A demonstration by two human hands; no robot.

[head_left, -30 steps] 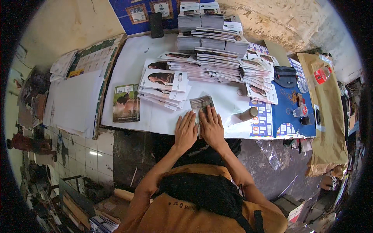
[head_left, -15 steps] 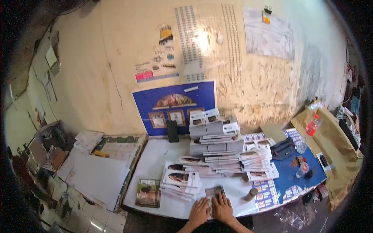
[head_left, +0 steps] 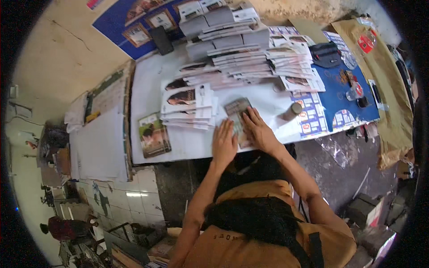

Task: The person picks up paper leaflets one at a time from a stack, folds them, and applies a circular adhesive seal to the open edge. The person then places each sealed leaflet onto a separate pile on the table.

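At the table's near edge a thin, dark greenish booklet (head_left: pixel 237 107) lies flat, partly hidden under my hands. My left hand (head_left: pixel 225 143) rests beside its left edge, fingers stretched forward and touching it. Across its right side lies my right hand (head_left: pixel 261 132), its fingers extended and flat. Neither hand grips anything. To the left sits a small pile of booklets with a green and brown cover (head_left: pixel 154 135). Between that pile and my hands is a stack of white folded booklets (head_left: pixel 187 105), each showing a dark-haired figure.
More stacks of white booklets (head_left: pixel 243 64) stand at the table's back. A small brown cylinder (head_left: pixel 293 110) stands right of my hands. A dark pouch (head_left: pixel 325 54) and a clear bottle (head_left: pixel 355 93) are on the blue sheet. A black phone-like slab (head_left: pixel 161 40) leans on the wall.
My view has tilted downward and turned, bringing my forearms and torso into sight. Both hands stay flat on the booklet, with little visible shift.
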